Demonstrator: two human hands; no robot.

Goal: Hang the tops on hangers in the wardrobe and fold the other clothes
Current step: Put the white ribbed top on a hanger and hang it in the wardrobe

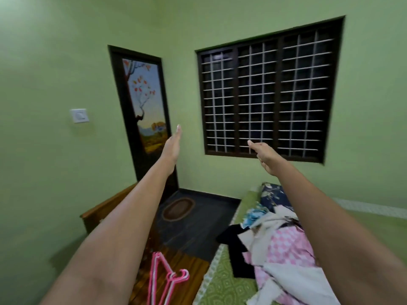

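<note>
Both arms stretched out, nothing held. My left hand (172,146) is flat with fingers straight and released; my right hand (263,154) is loosely curled, one finger pointing, gripping nothing. Pile of clothes (279,245) sits on the bed (222,282) at 5 o'clock, unsorted. Pink hangers (164,276) lie on the wooden surface at 6 o'clock, just beside the bed edge. No wardrobe in view. Nothing hung or folded yet, I'd say. Best start: lower both hands, lift one top clear of the heap, then take a single hanger.
</note>
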